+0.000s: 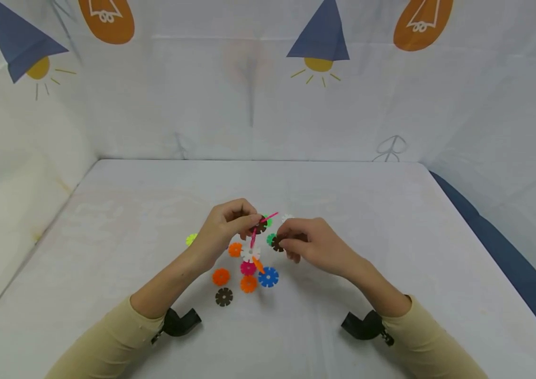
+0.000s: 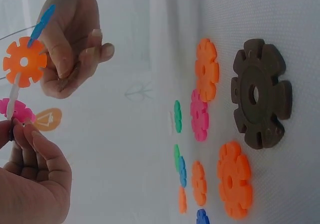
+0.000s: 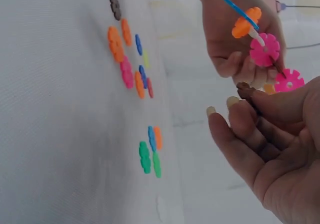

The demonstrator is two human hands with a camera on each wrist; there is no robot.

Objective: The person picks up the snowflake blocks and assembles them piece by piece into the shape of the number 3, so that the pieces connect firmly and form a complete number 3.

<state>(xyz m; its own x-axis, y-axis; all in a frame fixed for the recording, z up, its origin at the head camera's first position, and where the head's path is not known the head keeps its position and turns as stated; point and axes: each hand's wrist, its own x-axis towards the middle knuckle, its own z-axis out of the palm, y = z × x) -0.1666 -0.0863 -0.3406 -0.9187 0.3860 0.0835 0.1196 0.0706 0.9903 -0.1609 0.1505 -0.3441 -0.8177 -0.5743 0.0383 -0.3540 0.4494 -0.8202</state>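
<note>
My left hand [image 1: 220, 231] holds a chain of notched plastic discs above the table, pinching it at a brown disc [image 1: 261, 226]. Along the chain come a pink disc [image 3: 265, 49], a white disc [image 1: 250, 253] seen nearly edge-on from the wrists, an orange disc [image 2: 25, 62] and a blue disc [image 1: 268, 277] at the far end. Another pink disc [image 3: 289, 82] joins on the brown disc's other side. Between thumb and fingertips, my right hand [image 1: 315, 245] pinches a single brown disc [image 3: 245, 90], partly covered by the fingers. It is close to the left hand, to its right.
Loose discs lie on the white table [image 1: 391, 221]: brown [image 1: 224, 297], orange [image 1: 221, 277], pink [image 2: 199, 115], green [image 3: 144, 157], yellow-green [image 1: 191, 239] and several others. White cloth printed with lamps [image 1: 320, 31] hangs behind the table.
</note>
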